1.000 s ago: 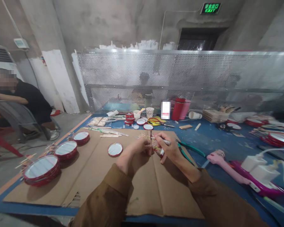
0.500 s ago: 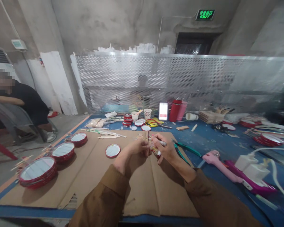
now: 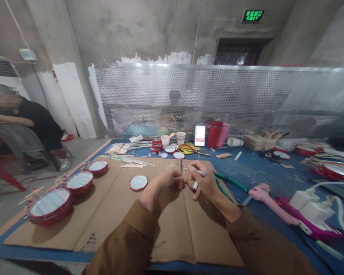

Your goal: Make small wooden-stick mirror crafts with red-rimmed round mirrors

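Note:
Over the cardboard sheet (image 3: 172, 244), my left hand (image 3: 168, 180) is closed around a thin brown stick (image 3: 181, 165) that stands upright. My right hand (image 3: 205, 179) is closed on a white pen-like marker (image 3: 202, 173), its tip pointing left toward the stick. Whether the tip touches the stick I cannot tell. Behind and between the hands lies a tangle of small yellowish and pinkish bands (image 3: 171, 166), partly hidden. A small round drum (image 3: 138, 183) with a red rim and white face lies left of my left hand. Green-handled pliers (image 3: 232, 182) rest beside my right hand.
Stacks of red-rimmed drums (image 3: 50, 206) line the cardboard's left side. A pink glue gun (image 3: 271, 204) and a power strip with white plugs (image 3: 315, 212) lie at right. Paper cups (image 3: 181, 138), scissors (image 3: 199, 152) and a red bottle (image 3: 215, 133) stand or lie behind. A person (image 3: 37, 118) sits far left.
The view has turned slightly left, so the scene sits a little farther right. Both hands keep nearly the same pose, still holding the stick and the marker.

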Demonstrator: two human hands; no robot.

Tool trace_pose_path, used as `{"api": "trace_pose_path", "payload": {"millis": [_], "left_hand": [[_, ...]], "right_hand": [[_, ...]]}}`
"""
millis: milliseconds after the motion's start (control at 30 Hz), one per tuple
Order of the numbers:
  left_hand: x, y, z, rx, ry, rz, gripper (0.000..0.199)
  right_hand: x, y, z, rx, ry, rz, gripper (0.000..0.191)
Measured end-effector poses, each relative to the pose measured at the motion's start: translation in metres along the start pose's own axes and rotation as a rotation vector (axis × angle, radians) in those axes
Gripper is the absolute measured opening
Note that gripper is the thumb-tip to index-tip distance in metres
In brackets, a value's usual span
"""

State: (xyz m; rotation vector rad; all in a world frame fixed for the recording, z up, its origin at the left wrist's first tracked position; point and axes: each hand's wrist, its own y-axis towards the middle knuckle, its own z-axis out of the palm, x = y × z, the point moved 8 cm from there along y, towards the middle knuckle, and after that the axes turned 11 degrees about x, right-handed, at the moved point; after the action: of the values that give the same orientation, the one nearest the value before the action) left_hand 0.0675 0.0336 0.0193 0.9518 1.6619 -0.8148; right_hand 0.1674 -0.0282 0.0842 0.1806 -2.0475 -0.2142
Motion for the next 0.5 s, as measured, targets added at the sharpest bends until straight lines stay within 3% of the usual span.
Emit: {"api": "trace_pose_path", "payload": {"millis": [133, 500], "left_hand": [[0.006, 0.003, -0.001, -0.008, -0.029, 0.015, 0.026], [-0.006, -0.001, 0.000, 0.010, 0.064, -0.004, 0.028]], "right_hand": [[0.001, -0.001, 0.002, 0.013, 0.026, 0.010, 0.041], [0.010, 0.001, 0.002, 0.006, -0.044, -0.035, 0.034]]}}
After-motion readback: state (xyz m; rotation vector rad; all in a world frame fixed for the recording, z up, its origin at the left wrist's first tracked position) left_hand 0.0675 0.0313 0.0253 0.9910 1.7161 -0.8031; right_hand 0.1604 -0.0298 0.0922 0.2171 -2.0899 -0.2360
